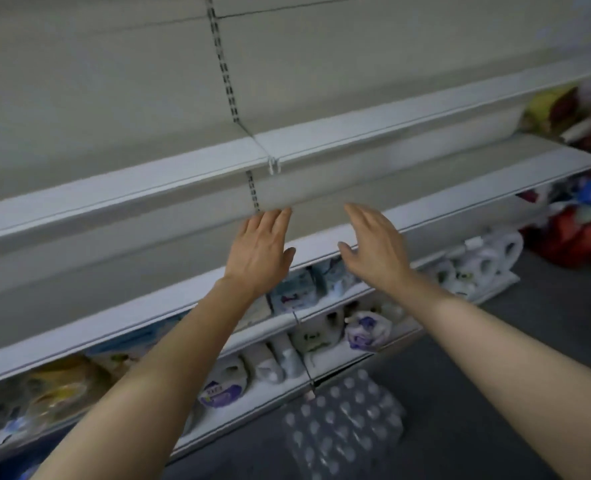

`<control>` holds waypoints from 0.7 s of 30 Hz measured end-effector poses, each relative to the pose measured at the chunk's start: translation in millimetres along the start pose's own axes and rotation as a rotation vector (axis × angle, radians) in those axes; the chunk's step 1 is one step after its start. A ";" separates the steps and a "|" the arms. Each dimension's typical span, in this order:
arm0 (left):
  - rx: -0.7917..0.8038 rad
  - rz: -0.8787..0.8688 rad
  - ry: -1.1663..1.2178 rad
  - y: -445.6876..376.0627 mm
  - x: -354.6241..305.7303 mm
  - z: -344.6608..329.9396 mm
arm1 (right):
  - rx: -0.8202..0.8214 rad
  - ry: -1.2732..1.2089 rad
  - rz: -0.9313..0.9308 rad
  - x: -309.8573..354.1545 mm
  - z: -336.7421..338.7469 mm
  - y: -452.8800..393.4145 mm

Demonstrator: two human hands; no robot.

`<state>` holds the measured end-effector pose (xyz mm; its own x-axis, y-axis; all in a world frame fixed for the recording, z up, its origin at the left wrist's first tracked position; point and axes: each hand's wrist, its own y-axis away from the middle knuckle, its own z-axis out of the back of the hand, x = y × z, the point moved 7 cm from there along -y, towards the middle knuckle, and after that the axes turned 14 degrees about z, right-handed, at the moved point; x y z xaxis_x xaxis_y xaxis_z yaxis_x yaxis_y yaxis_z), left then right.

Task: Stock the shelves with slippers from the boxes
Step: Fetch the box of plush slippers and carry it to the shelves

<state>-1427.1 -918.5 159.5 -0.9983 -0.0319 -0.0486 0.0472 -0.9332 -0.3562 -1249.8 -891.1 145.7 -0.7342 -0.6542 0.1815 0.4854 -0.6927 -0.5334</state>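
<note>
Reaching out over a pack of bottles (342,424) on the floor, the left hand (261,252) and right hand (373,249) hover spread and holding nothing at the bare shelf (460,197). No slippers or boxes show here. Slippers ought to be light and soft; I'd take each pair together at the middle.

I'm in a shop aisle here. Long white metal shelves (425,206) on slotted uprights (223,60) run along the wall, with packs of toilet roll (491,258) lower down, a shrink-wrapped case of bottled water (342,420) on the grey floor (529,341), and colourful goods (578,233) piled further along.
</note>
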 end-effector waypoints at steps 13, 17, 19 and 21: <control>0.059 -0.475 0.206 -51.8 -316.5 -71.7 | -0.045 0.275 -0.491 -226.2 127.9 193.8; 0.081 -0.565 0.251 -61.0 -429.3 -93.2 | -0.066 0.348 -0.634 -305.1 173.5 260.9; 0.111 -0.595 0.274 -65.8 -483.2 -104.9 | -0.066 0.357 -0.705 -340.2 197.2 293.2; 0.137 -0.622 0.305 -72.9 -535.3 -114.9 | -0.051 0.387 -0.767 -376.4 220.7 322.1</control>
<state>-892.3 -792.3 104.3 -0.7839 0.6047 -0.1408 -0.5535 -0.7833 -0.2830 -712.3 -934.9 88.0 -0.9654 0.1448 0.2171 -0.2259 -0.8804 -0.4170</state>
